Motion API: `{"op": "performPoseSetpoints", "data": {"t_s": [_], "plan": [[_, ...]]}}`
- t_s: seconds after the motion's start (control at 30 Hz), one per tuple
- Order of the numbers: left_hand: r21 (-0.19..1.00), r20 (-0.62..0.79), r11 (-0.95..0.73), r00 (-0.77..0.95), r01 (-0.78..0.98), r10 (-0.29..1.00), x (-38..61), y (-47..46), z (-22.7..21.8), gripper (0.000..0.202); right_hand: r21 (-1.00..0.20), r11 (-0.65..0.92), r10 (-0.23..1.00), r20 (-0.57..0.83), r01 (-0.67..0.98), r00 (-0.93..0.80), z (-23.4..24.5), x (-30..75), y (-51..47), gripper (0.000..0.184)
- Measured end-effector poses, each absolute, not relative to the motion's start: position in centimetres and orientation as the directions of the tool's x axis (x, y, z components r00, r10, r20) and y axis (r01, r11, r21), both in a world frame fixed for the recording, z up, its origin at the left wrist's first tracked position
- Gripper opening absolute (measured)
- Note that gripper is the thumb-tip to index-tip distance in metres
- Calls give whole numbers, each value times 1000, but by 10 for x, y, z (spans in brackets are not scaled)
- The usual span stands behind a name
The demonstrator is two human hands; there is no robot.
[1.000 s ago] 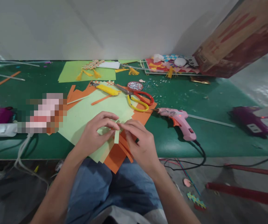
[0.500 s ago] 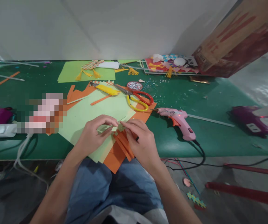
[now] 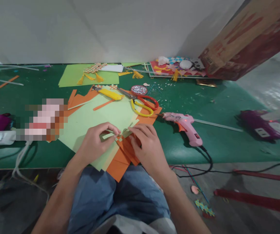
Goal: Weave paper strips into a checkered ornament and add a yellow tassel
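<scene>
Green matting covered the table (image 3: 203,143), and just past its near edge, above the person's lap, both hands worked close together. The left hand (image 3: 93,148) pinched a light-green strip (image 3: 108,135) between thumb and forefinger. The right hand (image 3: 147,148), fingers curled, pinned down a small checkered patch (image 3: 121,138) where green and orange strips crossed, and loose orange strips (image 3: 127,151) fanned out under its palm. All this rested on a light-green sheet (image 3: 98,113) stacked over orange paper (image 3: 116,169) that overhung the table edge. The crossings seemed held by finger pressure alone, so a slackened pinch or a hard tug could slide the weave apart or tear the thin strip. Beyond lay red-and-yellow scissors (image 3: 142,105) and a yellow knife (image 3: 109,93). To the right was a pink glue gun (image 3: 186,125) showing a red light, and its cord trailed off the edge near the right forearm, where it might snag. Farthest back sat tasselled woven pieces (image 3: 93,70) and a tilted cardboard box (image 3: 239,42).
</scene>
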State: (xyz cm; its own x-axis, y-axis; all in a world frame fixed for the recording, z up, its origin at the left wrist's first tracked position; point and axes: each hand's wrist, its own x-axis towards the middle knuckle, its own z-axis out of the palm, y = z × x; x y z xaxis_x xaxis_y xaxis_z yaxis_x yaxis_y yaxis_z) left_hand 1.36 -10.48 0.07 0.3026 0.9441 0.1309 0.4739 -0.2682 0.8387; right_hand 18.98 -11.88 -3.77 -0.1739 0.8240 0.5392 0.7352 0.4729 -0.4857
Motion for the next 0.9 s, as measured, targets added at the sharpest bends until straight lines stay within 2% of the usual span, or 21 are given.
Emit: {"op": "performPoseSetpoints", "data": {"t_s": [0.17,0.4,0.5,0.6,0.77,0.9], "plan": [[824,143,-275,287,496,947,14,-106,1,8,-456,445,825,544,771,-154,-35,201,-120,28],[826,159,-277,269,491,950,14,-106,0,10,-371,191,773,627,909,94,-20,249,-131,23],[810,182,-302,274,503,944,14,-106,1,12,-347,49,733,650,936,203,-26,275,-131,33],[794,189,-315,280,520,941,13,-106,1,12,-345,11,706,667,938,237,-41,292,-125,44],[788,200,-326,284,523,938,14,-106,1,11,-301,-177,801,509,937,315,-49,297,-114,49],[778,222,-352,297,520,929,14,-106,1,11,-382,-300,809,383,874,445,-34,287,-115,35]]}}
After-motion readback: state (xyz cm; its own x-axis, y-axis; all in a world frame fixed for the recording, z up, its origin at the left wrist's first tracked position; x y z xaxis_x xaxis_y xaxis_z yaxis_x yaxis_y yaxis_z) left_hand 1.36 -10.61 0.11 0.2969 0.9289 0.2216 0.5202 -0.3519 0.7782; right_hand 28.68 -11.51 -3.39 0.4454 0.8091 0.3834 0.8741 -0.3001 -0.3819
